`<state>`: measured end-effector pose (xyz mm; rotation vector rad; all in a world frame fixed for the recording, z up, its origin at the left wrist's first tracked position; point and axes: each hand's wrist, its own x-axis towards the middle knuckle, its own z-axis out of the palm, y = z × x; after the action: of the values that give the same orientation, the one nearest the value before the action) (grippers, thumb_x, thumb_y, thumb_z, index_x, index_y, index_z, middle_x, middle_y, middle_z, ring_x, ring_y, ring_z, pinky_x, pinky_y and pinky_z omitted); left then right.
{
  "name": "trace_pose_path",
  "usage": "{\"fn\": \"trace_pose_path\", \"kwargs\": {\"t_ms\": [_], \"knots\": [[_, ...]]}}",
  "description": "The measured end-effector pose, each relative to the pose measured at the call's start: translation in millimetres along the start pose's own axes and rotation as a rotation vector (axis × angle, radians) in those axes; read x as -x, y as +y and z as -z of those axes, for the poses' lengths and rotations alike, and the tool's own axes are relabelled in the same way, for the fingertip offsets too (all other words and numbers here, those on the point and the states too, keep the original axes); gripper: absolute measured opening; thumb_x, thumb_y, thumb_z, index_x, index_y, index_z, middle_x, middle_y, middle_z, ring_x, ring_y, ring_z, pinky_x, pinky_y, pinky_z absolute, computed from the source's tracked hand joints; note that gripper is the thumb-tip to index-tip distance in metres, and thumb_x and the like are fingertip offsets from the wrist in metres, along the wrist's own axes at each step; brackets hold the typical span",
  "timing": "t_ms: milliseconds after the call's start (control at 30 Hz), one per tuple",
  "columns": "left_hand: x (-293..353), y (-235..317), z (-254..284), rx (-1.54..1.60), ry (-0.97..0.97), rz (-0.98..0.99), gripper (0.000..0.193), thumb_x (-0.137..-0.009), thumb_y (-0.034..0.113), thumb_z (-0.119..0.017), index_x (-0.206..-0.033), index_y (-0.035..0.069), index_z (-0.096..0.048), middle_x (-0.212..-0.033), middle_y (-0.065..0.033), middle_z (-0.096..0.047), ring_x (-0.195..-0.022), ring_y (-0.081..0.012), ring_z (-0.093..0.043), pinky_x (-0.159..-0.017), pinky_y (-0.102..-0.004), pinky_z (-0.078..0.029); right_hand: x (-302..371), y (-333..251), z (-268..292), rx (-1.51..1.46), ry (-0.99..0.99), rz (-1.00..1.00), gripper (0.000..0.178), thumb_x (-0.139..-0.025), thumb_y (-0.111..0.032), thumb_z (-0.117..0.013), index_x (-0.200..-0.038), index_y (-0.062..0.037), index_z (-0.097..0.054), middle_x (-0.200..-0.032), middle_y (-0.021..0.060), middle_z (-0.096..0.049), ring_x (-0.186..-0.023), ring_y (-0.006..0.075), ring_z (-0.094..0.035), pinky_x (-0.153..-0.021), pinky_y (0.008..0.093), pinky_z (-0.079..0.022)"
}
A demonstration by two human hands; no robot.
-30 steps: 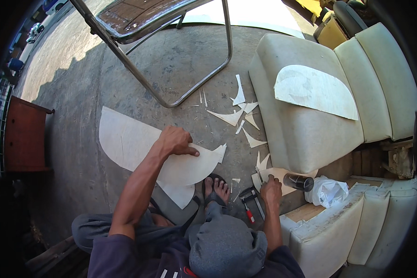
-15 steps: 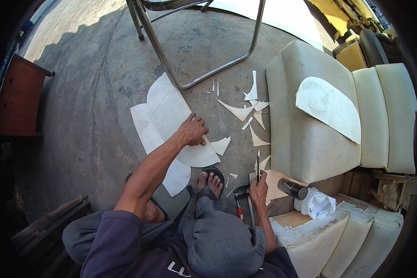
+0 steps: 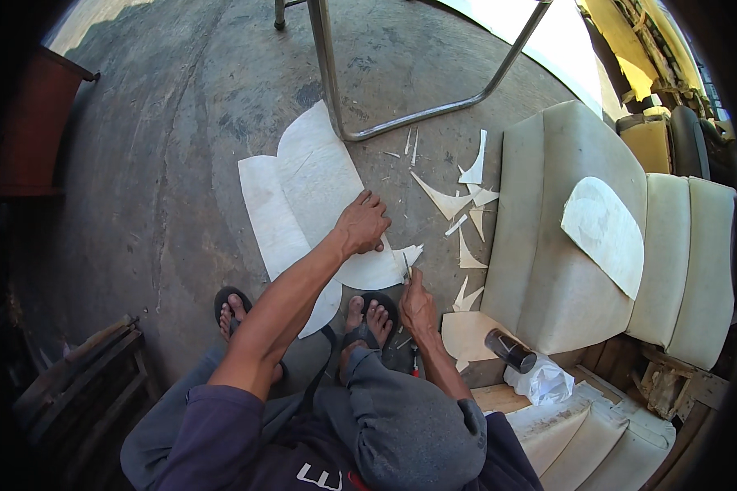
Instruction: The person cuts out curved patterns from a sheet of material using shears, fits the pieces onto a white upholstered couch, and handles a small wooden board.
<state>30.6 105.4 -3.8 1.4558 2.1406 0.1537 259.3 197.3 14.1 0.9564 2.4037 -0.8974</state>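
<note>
White curved-edge sheets (image 3: pixel 315 180) lie overlapping on the concrete floor in front of me. My left hand (image 3: pixel 363 222) rests on the upper sheet near its right edge, its fingers laid out and pressing down. Beside that edge, my right hand (image 3: pixel 418 307) is closed round a slim knife (image 3: pixel 407 263), whose thin blade points away from me. The knife tip is at a small pointed offcut (image 3: pixel 411 255) that lies against the sheet; whether it touches is hard to tell. Most of the handle is hidden in my fingers.
Several pointed scraps (image 3: pixel 446 203) lie to the right. Beyond them stands a pale padded seat (image 3: pixel 581 229) with a cut white piece (image 3: pixel 604 233) on it. A metal chair frame (image 3: pixel 434 110) is ahead. A dark cylinder (image 3: pixel 510 350) and white plastic bag (image 3: pixel 540 383) sit at right.
My right hand has moved left and forward with the knife, from beside the seat to the sheet's edge. My left hand stays on the sheet. The whole view has shifted slightly.
</note>
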Motion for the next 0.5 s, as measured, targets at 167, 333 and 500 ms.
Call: {"fn": "trace_pose_path", "kwargs": {"t_ms": [167,333,500], "knots": [[0.8,-0.1,-0.8,-0.001,0.005,0.039,0.044,-0.073,0.04,-0.082,-0.105,0.011,-0.076,-0.116,-0.0121,-0.066,-0.129,-0.0289,-0.051,-0.121,-0.0467,-0.026,-6.1,-21.9,-2.9,0.099,-0.055,0.008,0.044,-0.099,-0.014,-0.041,-0.141,-0.0032,-0.036,-0.102,0.0358,-0.066,-0.095,0.0548,-0.065,-0.081,0.0595,-0.05],[-0.6,1.1,-1.8,0.021,0.03,0.035,0.042,-0.072,0.039,-0.082,-0.102,0.011,-0.076,-0.116,-0.0124,-0.066,-0.128,-0.029,-0.052,-0.121,-0.0465,-0.027,-12.6,-25.8,-1.6,0.14,-0.105,-0.032,0.045,-0.097,-0.014,-0.041,-0.141,-0.003,-0.036,-0.101,0.0353,-0.067,-0.095,0.0542,-0.065,-0.081,0.059,-0.05],[2.8,-0.5,-5.4,0.054,0.066,0.041,0.04,-0.072,0.035,-0.082,-0.101,0.009,-0.076,-0.114,-0.013,-0.066,-0.127,-0.0295,-0.053,-0.121,-0.046,-0.028,-15.9,-44.1,8.7,0.186,-0.161,-0.05,0.035,-0.094,-0.012,-0.044,-0.127,-0.0027,-0.04,-0.099,0.0333,-0.068,-0.095,0.0539,-0.065,-0.081,0.0591,-0.051]]}}
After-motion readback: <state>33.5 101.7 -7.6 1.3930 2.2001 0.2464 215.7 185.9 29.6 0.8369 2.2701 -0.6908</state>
